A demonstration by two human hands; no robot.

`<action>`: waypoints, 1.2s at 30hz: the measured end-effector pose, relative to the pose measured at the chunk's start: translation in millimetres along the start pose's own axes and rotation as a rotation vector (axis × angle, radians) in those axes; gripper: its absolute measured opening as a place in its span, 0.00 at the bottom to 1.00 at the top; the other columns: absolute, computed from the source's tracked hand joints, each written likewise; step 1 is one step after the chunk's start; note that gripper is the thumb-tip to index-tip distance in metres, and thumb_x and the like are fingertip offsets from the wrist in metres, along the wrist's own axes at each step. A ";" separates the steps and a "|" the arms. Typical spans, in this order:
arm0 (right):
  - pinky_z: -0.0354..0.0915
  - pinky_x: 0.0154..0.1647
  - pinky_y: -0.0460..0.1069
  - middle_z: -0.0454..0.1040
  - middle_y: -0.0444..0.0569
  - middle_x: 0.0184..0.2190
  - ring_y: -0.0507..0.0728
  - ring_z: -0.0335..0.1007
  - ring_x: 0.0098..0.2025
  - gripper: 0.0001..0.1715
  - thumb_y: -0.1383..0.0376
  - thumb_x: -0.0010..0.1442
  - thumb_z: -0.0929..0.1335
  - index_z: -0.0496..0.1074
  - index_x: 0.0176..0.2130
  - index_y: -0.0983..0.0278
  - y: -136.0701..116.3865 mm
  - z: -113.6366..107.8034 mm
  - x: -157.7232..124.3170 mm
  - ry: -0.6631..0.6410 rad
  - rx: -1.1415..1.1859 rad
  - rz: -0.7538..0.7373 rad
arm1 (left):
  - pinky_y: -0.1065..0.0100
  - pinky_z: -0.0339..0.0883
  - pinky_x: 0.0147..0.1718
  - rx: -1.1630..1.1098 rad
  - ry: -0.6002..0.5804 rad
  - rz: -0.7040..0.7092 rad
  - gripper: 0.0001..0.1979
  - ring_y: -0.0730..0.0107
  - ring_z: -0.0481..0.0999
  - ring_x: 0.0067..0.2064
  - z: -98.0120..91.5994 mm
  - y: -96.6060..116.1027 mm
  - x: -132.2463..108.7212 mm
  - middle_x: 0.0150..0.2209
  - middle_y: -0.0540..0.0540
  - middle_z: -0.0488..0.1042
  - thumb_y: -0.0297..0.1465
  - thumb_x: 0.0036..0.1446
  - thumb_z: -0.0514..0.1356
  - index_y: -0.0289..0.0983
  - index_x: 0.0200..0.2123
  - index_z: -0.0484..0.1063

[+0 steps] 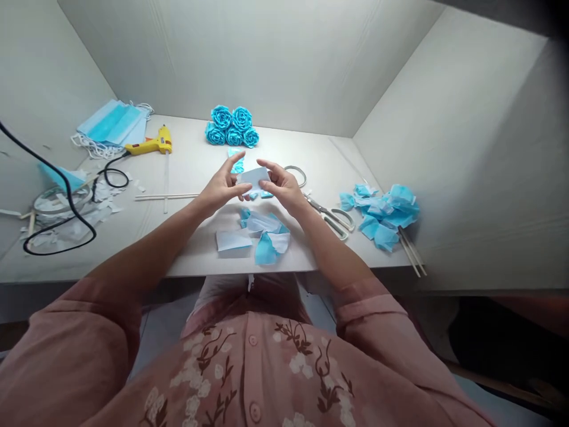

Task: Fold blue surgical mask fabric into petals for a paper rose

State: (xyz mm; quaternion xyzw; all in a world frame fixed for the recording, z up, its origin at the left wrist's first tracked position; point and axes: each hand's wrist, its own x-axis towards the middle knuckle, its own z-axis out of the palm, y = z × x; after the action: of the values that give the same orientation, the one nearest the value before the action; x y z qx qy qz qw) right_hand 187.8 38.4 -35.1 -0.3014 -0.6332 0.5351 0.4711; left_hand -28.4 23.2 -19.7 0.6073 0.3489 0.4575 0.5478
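Note:
Between my hands is a pale white-blue rectangle of face-mask fabric (253, 177), held above the table. My left hand (226, 181) pinches its left edge between thumb and fingers, the index finger raised. At its right edge, my right hand (281, 185) grips it with thumb and fingers, the index finger also lifted. Just behind my left hand lies a small blue piece of fabric (236, 159). Below my hands, a folded white-and-blue piece (234, 240) and crumpled cut mask pieces (269, 234) rest near the table's front edge.
Several blue fabric roses (232, 126) are stacked at the back. A yellow glue gun (153, 142), face masks (111, 121), sticks (166, 196) and a black cord (75, 213) are on the left. Scissors (331, 216), a tape roll (296, 175) and blue scraps (384, 213) lie right.

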 end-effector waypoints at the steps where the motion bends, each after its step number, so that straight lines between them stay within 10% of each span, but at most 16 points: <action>1: 0.72 0.43 0.50 0.79 0.45 0.37 0.56 0.75 0.39 0.47 0.48 0.53 0.80 0.71 0.65 0.62 0.1 0.1 -0.3 0.003 -0.005 0.002 | 0.68 0.74 0.30 0.018 -0.006 -0.002 0.58 0.66 0.80 0.27 0.5 0.1 -0.6 0.27 0.53 0.77 0.40 0.45 0.78 0.37 0.74 0.56; 9: 0.69 0.42 0.49 0.78 0.44 0.36 0.55 0.71 0.38 0.44 0.48 0.54 0.78 0.72 0.63 0.63 0.6 -2.7 -0.5 0.119 -0.069 -0.021 | 0.71 0.69 0.28 0.011 0.055 -0.017 0.45 0.70 0.77 0.26 -0.5 8.0 -0.9 0.24 0.56 0.74 0.32 0.48 0.69 0.32 0.69 0.63; 17: 0.69 0.41 0.48 0.79 0.44 0.36 0.54 0.71 0.38 0.43 0.49 0.51 0.79 0.74 0.61 0.64 -0.7 -0.9 -0.6 0.169 -0.029 -0.002 | 0.71 0.62 0.25 0.019 0.203 -0.010 0.29 0.72 0.72 0.28 1.7 14.7 -1.6 0.29 0.47 0.77 0.52 0.52 0.67 0.32 0.44 0.77; 23: 0.71 0.44 0.49 0.81 0.45 0.39 0.55 0.73 0.41 0.41 0.51 0.52 0.78 0.74 0.60 0.62 -1.0 3.3 -2.2 0.159 -0.036 0.022 | 0.71 0.62 0.29 0.178 0.239 0.002 0.16 0.73 0.71 0.28 2.9 14.8 -1.8 0.26 0.50 0.74 0.40 0.43 0.72 0.36 0.31 0.75; 36: 0.69 0.43 0.48 0.77 0.44 0.38 0.54 0.71 0.40 0.39 0.52 0.55 0.77 0.74 0.62 0.63 -3.6 -4.5 -3.0 0.204 -0.045 0.037 | 0.71 0.60 0.27 -0.010 0.185 -0.152 0.15 0.76 0.69 0.25 4.1 19.9 -4.7 0.25 0.48 0.76 0.40 0.44 0.72 0.34 0.27 0.77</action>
State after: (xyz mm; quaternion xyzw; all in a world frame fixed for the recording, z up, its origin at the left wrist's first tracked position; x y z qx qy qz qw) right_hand 193.5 36.6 -32.5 -0.3762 -0.5880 0.4960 0.5164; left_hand -27.6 14.3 -0.9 0.5316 0.4408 0.4704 0.5494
